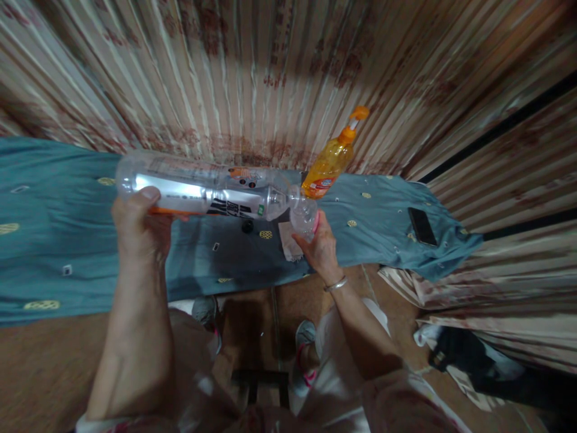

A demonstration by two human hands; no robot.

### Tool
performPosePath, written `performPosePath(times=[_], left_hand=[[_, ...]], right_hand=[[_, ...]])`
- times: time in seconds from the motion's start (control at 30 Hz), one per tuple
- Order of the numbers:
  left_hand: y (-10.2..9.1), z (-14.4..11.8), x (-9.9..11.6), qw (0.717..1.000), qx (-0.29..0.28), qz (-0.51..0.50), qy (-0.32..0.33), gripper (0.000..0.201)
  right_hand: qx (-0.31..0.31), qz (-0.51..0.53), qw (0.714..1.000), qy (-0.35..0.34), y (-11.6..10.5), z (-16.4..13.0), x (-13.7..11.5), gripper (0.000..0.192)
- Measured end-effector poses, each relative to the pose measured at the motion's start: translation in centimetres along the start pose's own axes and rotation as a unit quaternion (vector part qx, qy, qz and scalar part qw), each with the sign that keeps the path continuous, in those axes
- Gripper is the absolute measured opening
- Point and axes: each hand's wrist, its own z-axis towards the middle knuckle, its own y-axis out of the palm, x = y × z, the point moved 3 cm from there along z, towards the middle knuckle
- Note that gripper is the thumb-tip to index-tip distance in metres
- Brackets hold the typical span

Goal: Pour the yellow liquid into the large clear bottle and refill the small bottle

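My left hand (pixel 143 219) is closed around the base end of a large clear plastic bottle (pixel 202 189) with a silver and orange label. The bottle lies sideways in the air, its neck pointing right. At its mouth is a small clear cup (pixel 303 215), gripped by my right hand (pixel 321 243), with something pink at its rim side. Whether any liquid passes between them I cannot tell. Just behind the cup stands an orange pump bottle (pixel 331 162). Below the cup lies a folded pale cloth (pixel 289 242), and a small black cap (pixel 247 226) sits under the large bottle.
A teal patterned cloth (pixel 374 240) covers the narrow table. A black phone (pixel 422 226) lies toward its right end. Pleated curtains (pixel 252 78) hang along the back and right. Dark and white fabric (pixel 464 355) lies on the floor at lower right.
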Motion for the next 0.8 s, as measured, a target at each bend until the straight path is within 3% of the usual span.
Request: performPosePath(times=[0.3,0.63,0.8], left_hand=[[0.16,-0.07,0.18,1.000,0.003,-0.006,-0.001,0.045],[0.32,-0.19,0.37,1.000,-0.007,0.011,0.014,0.043],[0.15,-0.13,0.21,1.000,-0.008,0.010,0.005,0.042]], right_hand=[[-0.014,0.007,1.000,0.023,-0.39,0.20,-0.79,0.072],[0.010,-0.006,1.000,0.007,0.15,0.00,0.11,0.081],[-0.003,-0.001,1.000,0.013,0.00,0.03,0.07,0.076]])
